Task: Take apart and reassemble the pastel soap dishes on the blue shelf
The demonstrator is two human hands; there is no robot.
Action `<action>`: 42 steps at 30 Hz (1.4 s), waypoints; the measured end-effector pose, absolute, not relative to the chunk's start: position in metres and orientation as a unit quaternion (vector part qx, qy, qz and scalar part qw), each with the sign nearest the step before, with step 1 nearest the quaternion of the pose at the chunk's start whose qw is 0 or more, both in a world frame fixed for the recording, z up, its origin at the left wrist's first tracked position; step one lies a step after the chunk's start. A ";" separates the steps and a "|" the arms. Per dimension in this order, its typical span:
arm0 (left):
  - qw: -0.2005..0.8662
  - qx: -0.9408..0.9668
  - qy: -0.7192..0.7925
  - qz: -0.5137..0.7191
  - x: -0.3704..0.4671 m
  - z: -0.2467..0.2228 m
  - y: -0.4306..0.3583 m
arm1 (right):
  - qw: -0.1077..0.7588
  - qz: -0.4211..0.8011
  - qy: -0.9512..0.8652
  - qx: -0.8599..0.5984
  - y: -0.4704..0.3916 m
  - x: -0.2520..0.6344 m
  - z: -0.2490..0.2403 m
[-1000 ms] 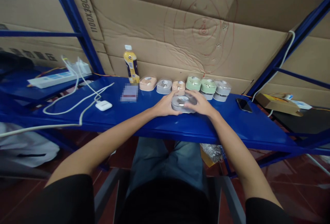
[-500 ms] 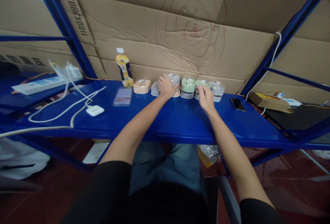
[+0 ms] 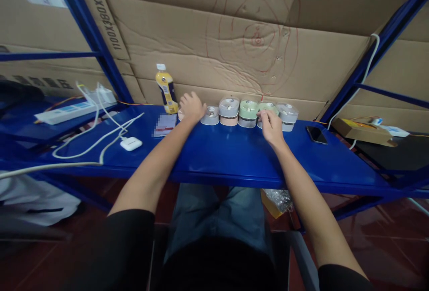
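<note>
On the blue shelf (image 3: 228, 157) stands a row of small clear-lidded containers. My left hand (image 3: 193, 108) reaches over the peach container (image 3: 181, 115) at the row's left end, fingers bent over it and covering most of it. Just right of that hand sits a single grey container (image 3: 211, 115). Beside it, a grey container (image 3: 229, 107) rests on a peach one (image 3: 228, 120). A green container (image 3: 248, 109) tops the following stack. My right hand (image 3: 271, 126) is curled in front of another green-topped stack (image 3: 268, 107); anything inside its fingers is hidden. A grey stack (image 3: 287, 115) ends the row.
A yellow drink bottle (image 3: 166, 90) stands behind a blurred card (image 3: 165, 125) at left. White cables (image 3: 97, 141) and a white earphone case (image 3: 131, 143) lie further left. A phone (image 3: 317, 134) lies at right. Cardboard (image 3: 167, 27) backs the shelf.
My left hand has left the grey container stacked on the peach one and moved left onto the end peach container. My right hand stays by the green-topped stack. The view has shifted slightly.
</note>
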State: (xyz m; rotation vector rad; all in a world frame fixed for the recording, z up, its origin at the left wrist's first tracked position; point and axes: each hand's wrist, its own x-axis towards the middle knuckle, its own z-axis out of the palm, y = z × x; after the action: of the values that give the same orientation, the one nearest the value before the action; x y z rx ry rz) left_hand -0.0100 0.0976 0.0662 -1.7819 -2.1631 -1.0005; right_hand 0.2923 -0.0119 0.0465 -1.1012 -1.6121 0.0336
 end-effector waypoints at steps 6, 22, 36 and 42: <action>-0.019 -0.569 -0.783 -0.253 -0.050 0.053 0.100 | 0.560 0.011 -0.688 -0.461 -0.012 0.292 0.046; 0.049 -0.649 -0.573 -0.499 -0.056 0.070 0.032 | 0.519 0.037 -0.706 -0.480 -0.017 0.290 0.049; -0.210 -0.879 -0.242 -0.353 0.016 0.013 -0.004 | 0.297 0.115 -0.876 -0.363 -0.026 0.273 0.036; -0.236 -0.873 -0.252 -0.344 0.013 0.004 -0.003 | 0.320 0.142 -0.849 -0.395 -0.024 0.273 0.033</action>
State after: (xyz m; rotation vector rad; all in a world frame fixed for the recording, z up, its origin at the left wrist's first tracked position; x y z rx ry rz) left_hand 0.0130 -0.0032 0.0043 -3.2503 -0.9392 -1.2810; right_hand 0.2727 -0.0241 0.0329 -1.0389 -2.2310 0.3736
